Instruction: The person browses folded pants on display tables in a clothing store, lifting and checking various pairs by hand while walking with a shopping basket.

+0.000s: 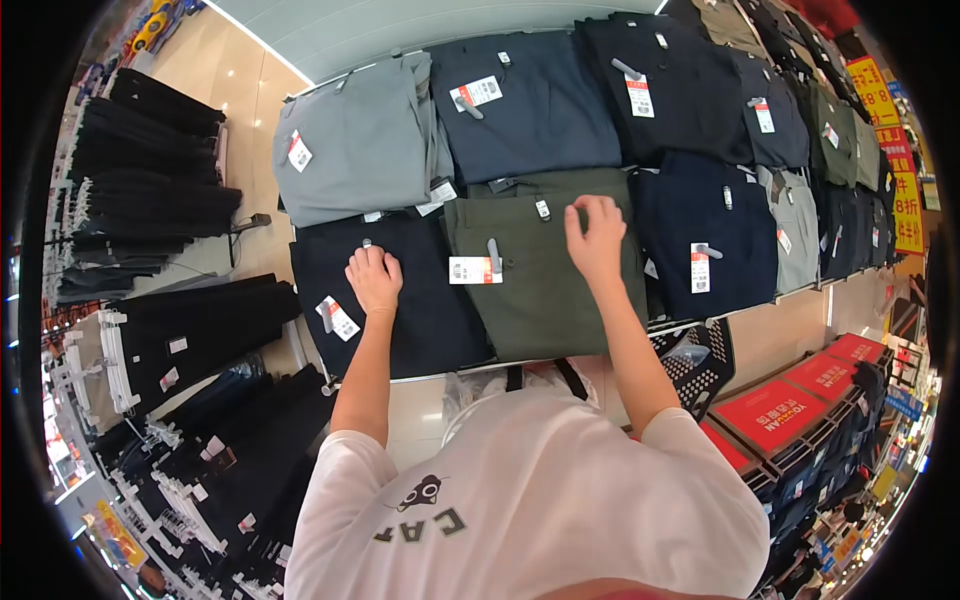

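My left hand (pixel 374 280) rests palm down on the folded black-navy trousers (pixel 420 300) at the front left, its fingers slightly apart just below a small clip or label at the waistband. My right hand (pixel 597 235) is over the right side of the folded olive-green trousers (pixel 550 310), fingers loosely bent with nothing visible in them; I cannot tell if it touches the cloth. A red-and-white price tag (pixel 474 270) with a grey security tag lies on the olive pair. Another price tag (pixel 338 318) hangs on the black-navy pair.
Behind lie folded grey trousers (pixel 350 140), dark blue trousers (pixel 530 100) and black trousers (pixel 670 90). Navy trousers (pixel 705 235) sit at right. Racks of hanging black trousers (pixel 150 200) stand left. A black perforated basket (pixel 700 365) and red boards (pixel 790 400) are at lower right.
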A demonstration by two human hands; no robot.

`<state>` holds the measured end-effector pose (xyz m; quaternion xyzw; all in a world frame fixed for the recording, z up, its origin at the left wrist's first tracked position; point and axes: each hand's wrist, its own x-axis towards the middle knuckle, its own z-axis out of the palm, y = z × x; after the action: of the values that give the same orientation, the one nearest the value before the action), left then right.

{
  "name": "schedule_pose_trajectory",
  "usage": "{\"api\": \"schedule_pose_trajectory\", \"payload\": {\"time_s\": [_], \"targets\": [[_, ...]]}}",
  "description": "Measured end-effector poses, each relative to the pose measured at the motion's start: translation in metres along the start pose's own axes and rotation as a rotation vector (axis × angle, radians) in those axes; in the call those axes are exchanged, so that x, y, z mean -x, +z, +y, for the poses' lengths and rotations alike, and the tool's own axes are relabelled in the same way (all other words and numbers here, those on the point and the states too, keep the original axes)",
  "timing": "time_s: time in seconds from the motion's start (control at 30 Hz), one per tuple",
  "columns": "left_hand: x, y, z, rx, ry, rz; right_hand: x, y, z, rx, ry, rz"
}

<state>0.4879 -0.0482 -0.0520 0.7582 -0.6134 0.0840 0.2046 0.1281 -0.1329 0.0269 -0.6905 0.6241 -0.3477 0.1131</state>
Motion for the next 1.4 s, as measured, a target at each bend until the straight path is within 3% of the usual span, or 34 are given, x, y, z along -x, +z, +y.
{"api": "schedule_pose_trajectory", "payload": {"time_s": [0.1,0.27,0.67,0.77,1.4], "targets": [[0.001,0.004,-0.002,-0.029,-0.001,-0.011,0.017,0.036,0.025,0.22,-0.145,0.035],[-0.002,0.005,0.003,-0.088,-0.001,-0.011,0.015,0.043,0.028,0.218,-0.08,-0.024],[-0.004,0.006,0.004,-0.115,0.009,-0.002,0.014,0.045,0.033,0.164,-0.101,-0.041],[-0.003,0.007,0.003,-0.107,0.007,-0.001,0.013,0.038,0.029,0.028,-0.082,-0.138],[-0.002,0.007,0.002,-0.091,-0.015,0.009,-0.012,0.045,0.012,-0.029,0.005,-0.406]]}}
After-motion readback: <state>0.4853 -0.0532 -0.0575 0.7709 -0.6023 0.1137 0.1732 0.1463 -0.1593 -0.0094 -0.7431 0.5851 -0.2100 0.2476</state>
